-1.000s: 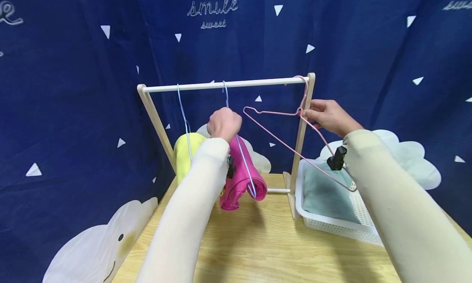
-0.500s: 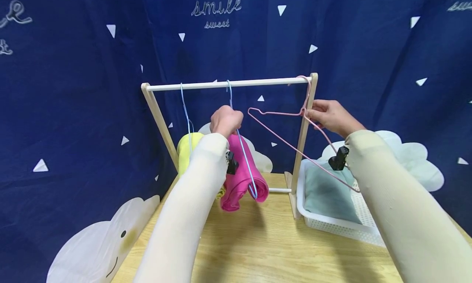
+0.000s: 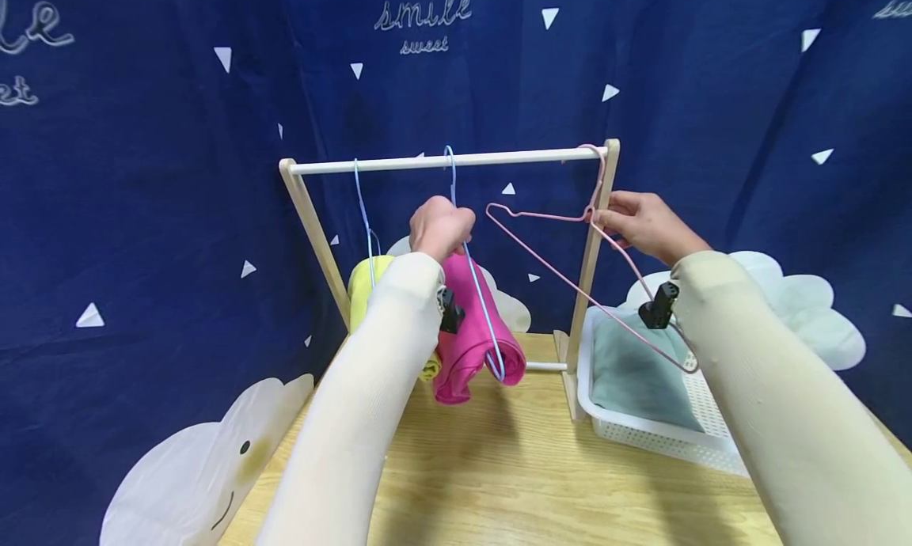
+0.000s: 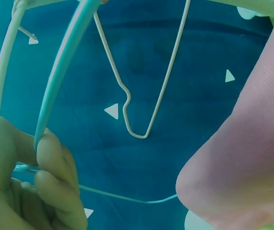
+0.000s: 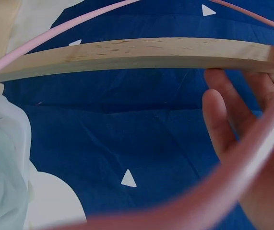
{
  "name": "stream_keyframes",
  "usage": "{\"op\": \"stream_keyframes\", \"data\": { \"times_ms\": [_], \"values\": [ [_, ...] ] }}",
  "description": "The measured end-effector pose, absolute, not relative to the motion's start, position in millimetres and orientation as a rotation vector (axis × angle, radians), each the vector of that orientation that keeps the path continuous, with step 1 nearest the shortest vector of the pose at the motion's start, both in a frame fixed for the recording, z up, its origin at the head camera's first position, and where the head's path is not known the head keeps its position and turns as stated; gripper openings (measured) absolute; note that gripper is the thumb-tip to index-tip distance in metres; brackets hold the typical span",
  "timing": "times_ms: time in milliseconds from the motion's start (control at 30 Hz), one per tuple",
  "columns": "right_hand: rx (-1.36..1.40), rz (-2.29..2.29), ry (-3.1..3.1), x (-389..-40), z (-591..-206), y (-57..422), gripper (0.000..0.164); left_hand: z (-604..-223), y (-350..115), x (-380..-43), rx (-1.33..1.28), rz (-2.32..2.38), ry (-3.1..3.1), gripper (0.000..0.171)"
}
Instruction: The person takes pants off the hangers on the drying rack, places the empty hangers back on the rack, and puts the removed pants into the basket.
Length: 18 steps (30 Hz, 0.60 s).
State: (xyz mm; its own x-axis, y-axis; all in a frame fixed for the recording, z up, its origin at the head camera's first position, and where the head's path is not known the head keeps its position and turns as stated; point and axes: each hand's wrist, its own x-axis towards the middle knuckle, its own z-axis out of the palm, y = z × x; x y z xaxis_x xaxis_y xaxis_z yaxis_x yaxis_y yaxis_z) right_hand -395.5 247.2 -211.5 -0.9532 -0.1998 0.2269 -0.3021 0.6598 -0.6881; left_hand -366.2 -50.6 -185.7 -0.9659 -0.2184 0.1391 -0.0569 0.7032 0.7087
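In the head view my left hand (image 3: 440,228) grips the blue clothes hanger (image 3: 453,178) just below its hook. A rolled magenta cloth (image 3: 466,352) hangs on that hanger. The hook's top stands a little above the white rod (image 3: 527,159) of the clothes rack. My right hand (image 3: 644,225) is at the rack's right wooden post (image 3: 590,261); in the right wrist view its thumb lies over the post (image 5: 141,53) with fingers behind. Beside that thumb is the neck of a bare pink hanger (image 3: 552,217), hooked at the rod's right end.
A yellow cloth (image 3: 359,289) hangs from another blue hanger at the rack's left, partly behind my sleeve. Right of the rack, a white basket (image 3: 641,429) holds a pale teal cloth (image 3: 630,380). Everything stands on a wooden table (image 3: 499,483) before a blue curtain (image 3: 684,79).
My left hand has lifted the blue hanger slightly, so its hook sits higher over the rod. My right hand keeps its place at the post. The view has shifted a little.
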Motion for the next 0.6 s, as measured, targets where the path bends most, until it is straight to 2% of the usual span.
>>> {"op": "stream_keyframes", "data": {
  "times_ms": [600],
  "values": [
    [0.407,1.186,-2.744,-395.9,-212.2,247.1,0.048,-178.4,-50.5,-360.5,0.215,-1.155,-2.658,0.029]
  ]
}}
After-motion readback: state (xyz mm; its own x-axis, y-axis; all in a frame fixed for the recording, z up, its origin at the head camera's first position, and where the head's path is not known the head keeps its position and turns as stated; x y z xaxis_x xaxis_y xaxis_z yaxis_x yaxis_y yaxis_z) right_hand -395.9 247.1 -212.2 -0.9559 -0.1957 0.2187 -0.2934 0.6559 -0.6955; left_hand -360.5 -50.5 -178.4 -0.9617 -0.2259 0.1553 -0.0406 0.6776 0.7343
